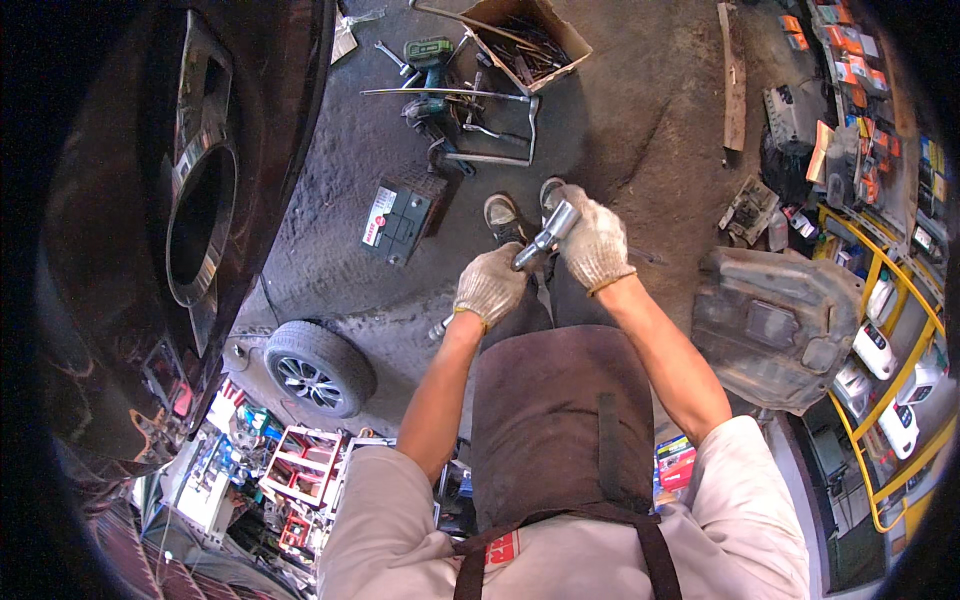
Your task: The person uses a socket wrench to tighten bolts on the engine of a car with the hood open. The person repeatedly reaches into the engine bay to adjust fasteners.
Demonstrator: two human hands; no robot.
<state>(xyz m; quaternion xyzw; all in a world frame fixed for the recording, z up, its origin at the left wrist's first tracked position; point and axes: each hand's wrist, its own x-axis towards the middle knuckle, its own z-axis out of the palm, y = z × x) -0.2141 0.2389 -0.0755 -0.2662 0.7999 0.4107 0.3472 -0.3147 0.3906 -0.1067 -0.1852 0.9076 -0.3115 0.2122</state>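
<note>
My left hand [490, 280], in a knitted work glove, is closed around a metal bar tool [438, 327] whose end shows below it at the lower left. My right hand [595, 240], gloved alike, grips a silver cylindrical socket [555, 225] at the upper right end of the tool, above my shoes [500, 218]. Whether the socket is fully seated on the bar cannot be made out. A dark car battery [405, 220] lies on the floor to the left. Beyond it are a cordless impact tool [430, 70], wrenches and long bars [485, 157].
A dark car body [120, 250] fills the left, with a detached wheel [320, 370] beside it. A cardboard box of tools [560, 60], a wooden plank [730, 80], a large undertray [760, 360], yellow racks of bottles [880, 480] and shelves of small boxes [860, 75] stand around me.
</note>
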